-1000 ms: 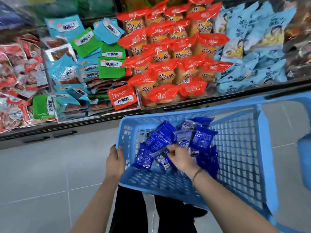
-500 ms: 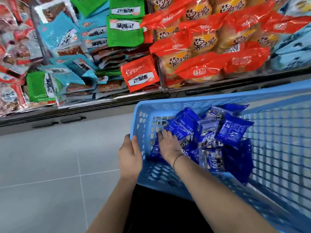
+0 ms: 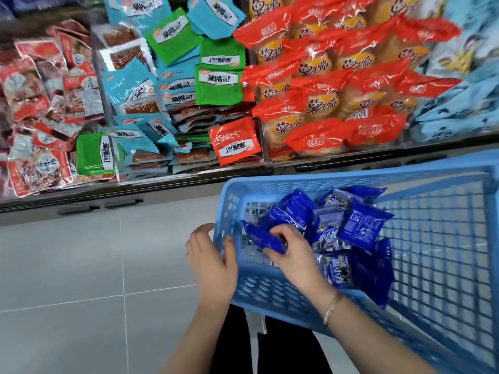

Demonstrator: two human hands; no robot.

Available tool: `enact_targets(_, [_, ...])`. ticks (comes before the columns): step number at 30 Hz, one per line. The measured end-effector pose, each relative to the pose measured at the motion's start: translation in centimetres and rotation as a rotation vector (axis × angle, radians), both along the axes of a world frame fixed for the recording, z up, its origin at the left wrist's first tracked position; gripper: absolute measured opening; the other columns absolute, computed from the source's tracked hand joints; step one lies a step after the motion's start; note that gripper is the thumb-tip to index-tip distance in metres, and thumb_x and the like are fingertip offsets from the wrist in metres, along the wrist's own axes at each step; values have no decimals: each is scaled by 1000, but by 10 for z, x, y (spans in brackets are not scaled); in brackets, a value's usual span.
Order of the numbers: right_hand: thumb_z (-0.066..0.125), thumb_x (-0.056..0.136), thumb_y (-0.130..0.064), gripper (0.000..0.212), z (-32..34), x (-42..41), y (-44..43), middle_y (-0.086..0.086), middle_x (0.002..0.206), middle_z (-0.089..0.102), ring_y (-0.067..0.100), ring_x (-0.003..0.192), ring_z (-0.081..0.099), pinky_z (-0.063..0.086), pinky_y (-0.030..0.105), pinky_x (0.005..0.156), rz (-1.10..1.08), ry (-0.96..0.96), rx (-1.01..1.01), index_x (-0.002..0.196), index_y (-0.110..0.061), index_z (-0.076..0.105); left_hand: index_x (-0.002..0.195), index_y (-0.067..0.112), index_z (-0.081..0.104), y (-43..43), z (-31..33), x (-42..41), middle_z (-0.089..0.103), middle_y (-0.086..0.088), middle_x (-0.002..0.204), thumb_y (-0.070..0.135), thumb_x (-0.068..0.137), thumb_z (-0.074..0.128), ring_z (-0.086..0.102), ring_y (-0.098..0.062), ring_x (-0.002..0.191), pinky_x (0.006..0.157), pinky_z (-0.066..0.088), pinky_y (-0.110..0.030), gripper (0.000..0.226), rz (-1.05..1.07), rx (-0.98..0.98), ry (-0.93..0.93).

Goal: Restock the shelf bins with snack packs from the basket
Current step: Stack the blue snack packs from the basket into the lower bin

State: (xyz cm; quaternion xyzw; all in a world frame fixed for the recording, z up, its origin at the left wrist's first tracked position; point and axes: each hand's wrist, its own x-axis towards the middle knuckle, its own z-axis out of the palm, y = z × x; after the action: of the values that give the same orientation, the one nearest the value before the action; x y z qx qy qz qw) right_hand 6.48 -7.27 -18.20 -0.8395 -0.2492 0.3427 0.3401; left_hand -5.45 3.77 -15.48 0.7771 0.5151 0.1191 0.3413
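one dark blue snack pack (image 3: 263,236) is pinched by the curled fingers of the right hand (image 3: 294,255), low inside the blue basket (image 3: 351,176) among the other blue packs (image 3: 359,228) — the pick-up step. the left hand (image 3: 210,263) clasps the basket's near corner, thumb inside the wall. next, i judge, the pack must clear the rim and go to the shelf bins (image 3: 189,175) — none in view holds matching packs

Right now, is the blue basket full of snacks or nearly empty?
Partly full. The dark blue packs are piled at one end of the basket, and bare mesh shows beside them.
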Motion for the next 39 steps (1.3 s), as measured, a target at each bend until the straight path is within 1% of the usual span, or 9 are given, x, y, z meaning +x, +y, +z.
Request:
enact_targets(3, [74, 72, -7, 35, 35, -4, -7, -11, 97, 54, 11, 91, 49, 40, 20, 81, -12, -189, 166, 100, -21, 58, 87, 22, 59, -15, 21, 12, 65, 4, 80, 51, 88, 48, 59, -17, 78, 67, 43, -25, 31, 165, -519, -197])
enact_targets(7, [68, 67, -12, 47, 60, -18, -15, -1, 116, 60, 13, 105, 49, 37, 22, 95, 284, -340, 220, 113, -16, 61, 103, 10, 65, -9, 26, 31, 70, -14, 96, 33, 85, 56, 65, -23, 81, 66, 53, -31, 31, 398, -1240, -490])
enact_targets(11, [58, 74, -17, 45, 52, -12, -25, -10, 123, 55, 3, 115, 49, 34, 14, 102, 296, -178, 237, 119, -17, 60, 92, 5, 65, 11, 24, 33, 68, -24, 92, 0, 89, 45, 67, -30, 74, 72, 54, -39, 21, 501, -1132, -469])
enact_targets(15, [61, 86, -15, 38, 9, 13, -13, -5, 119, 49, 14, 94, 56, 47, 26, 88, -80, -68, -32, 123, -14, 52, 99, 8, 63, 30, 20, 20, 72, -17, 84, 2, 91, 42, 70, -26, 69, 67, 54, -35, 23, 564, -1067, -460])
enact_targets(22, [62, 87, -30, 50, -51, 20, 15, 10, 127, 49, 27, 120, 43, 41, 37, 95, 91, -213, -552, 128, -8, 41, 99, 12, 62, 36, 26, 4, 74, -10, 78, 5, 95, 41, 71, -21, 64, 58, 58, -29, 22, 608, -1077, -478])
enact_targets(27, [68, 83, -8, 23, -33, 14, 15, 5, 107, 52, 25, 104, 52, 43, 31, 91, -107, -2, -209, 105, -10, 61, 100, 13, 60, 34, 31, 2, 75, -5, 80, 10, 98, 42, 71, -14, 67, 63, 58, -28, 18, 543, -1035, -427])
enact_targets(30, [68, 77, 4, 37, 2, 8, 3, -11, 100, 46, 9, 93, 53, 48, 23, 82, -226, -105, 77, 92, -26, 53, 97, 23, 58, 33, 32, 7, 73, 2, 93, 25, 100, 41, 69, -10, 81, 78, 52, -29, 18, 417, -902, -257])
enact_targets(35, [74, 62, 13, 51, 44, -3, -13, -10, 113, 42, 10, 106, 47, 44, 20, 86, 36, -365, 189, 94, -21, 53, 105, 24, 59, 19, 32, 29, 70, -9, 109, 34, 99, 42, 66, -27, 101, 98, 47, -44, 21, 349, -975, -166])
enact_targets(39, [73, 59, 13, 42, 54, -9, -14, -2, 118, 43, 15, 108, 44, 40, 21, 85, 213, -404, 176, 94, -8, 63, 125, 14, 56, 11, 35, 42, 70, -16, 111, 44, 88, 55, 67, -34, 102, 84, 55, -43, 48, 465, -1259, -368])
